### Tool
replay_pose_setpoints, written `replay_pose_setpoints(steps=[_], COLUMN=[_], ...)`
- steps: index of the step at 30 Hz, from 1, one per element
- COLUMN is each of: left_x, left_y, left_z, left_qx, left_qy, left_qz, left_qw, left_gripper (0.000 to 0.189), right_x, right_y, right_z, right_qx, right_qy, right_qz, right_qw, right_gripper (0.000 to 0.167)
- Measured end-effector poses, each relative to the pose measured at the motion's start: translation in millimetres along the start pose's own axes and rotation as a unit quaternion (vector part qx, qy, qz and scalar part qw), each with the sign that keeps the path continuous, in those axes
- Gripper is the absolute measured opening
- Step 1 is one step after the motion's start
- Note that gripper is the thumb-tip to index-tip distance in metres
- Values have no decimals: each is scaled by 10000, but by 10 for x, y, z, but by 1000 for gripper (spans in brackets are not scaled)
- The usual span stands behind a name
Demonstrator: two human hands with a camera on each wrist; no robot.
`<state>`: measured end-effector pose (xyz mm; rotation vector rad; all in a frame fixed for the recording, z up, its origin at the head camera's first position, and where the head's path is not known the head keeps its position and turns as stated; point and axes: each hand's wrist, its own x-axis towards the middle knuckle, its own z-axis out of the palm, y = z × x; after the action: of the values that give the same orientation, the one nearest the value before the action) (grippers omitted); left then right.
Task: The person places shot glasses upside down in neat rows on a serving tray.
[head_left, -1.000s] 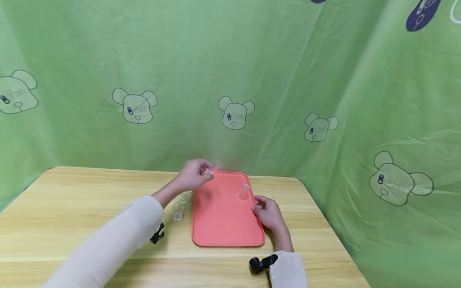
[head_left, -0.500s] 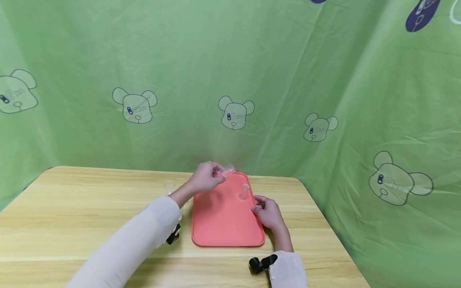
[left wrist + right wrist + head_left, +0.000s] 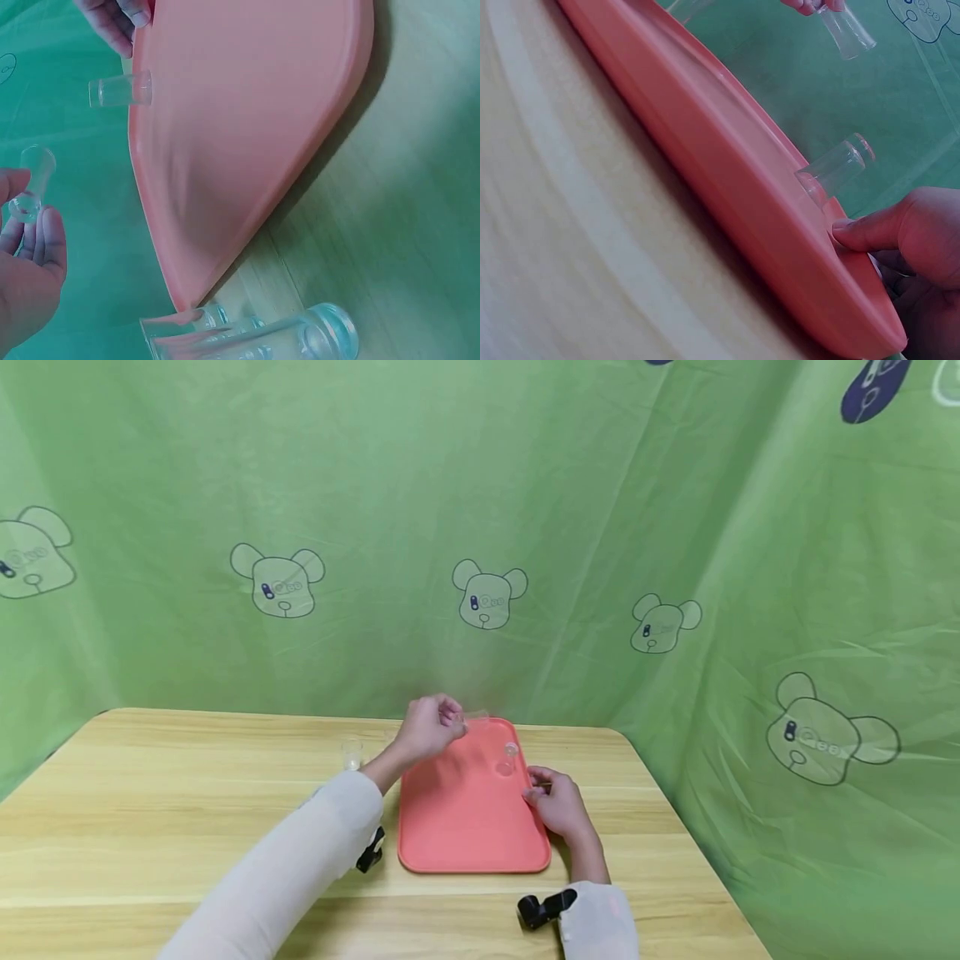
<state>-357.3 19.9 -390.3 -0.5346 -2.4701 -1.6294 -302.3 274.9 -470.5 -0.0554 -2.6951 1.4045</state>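
My left hand pinches a small clear shot glass at its base end, over the far edge of the red tray. The glass's open mouth points away from the fingers, and it lies roughly level in the head view. My right hand grips the tray's right rim, its thumb on top and the other fingers partly hidden below. Close to that hand, a second shot glass stands upside down on the tray.
Several clear shot glasses stand on the wooden table left of the tray, partly hidden by the left arm in the head view. A green cloth backdrop rises behind the table and along its sides.
The left hand has moved right along the tray's far edge with its shot glass, which has tipped from slanting up to nearly level. The right hand, tray and upside-down glass stay put.
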Motion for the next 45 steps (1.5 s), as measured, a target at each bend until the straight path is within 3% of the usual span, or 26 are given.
replay_pose_setpoints(steps=[3, 11, 24, 34, 45], left_x=[14, 47, 75, 54, 21], left_y=[-4, 19, -9, -91, -176], left_z=[7, 81, 312, 429, 524], left_qx=[75, 241, 41, -173, 35], left_qy=[168, 250, 66, -42, 8], left_qz=[37, 102, -9, -351, -269], left_qw=[9998, 9993, 10000, 9992, 9996], left_gripper=[18, 25, 27, 15, 16], right_x=[4, 2, -5, 9, -3], right_y=[0, 1, -1, 6, 0], right_z=[0, -3, -4, 20, -6], right_qx=[-11, -3, 31, 71, 75], right_qy=[1, -7, -17, -26, -4], right_qz=[-37, -40, 24, 34, 27], right_qw=[10000, 10000, 10000, 10000, 10000], right_gripper=[41, 42, 42, 43, 42])
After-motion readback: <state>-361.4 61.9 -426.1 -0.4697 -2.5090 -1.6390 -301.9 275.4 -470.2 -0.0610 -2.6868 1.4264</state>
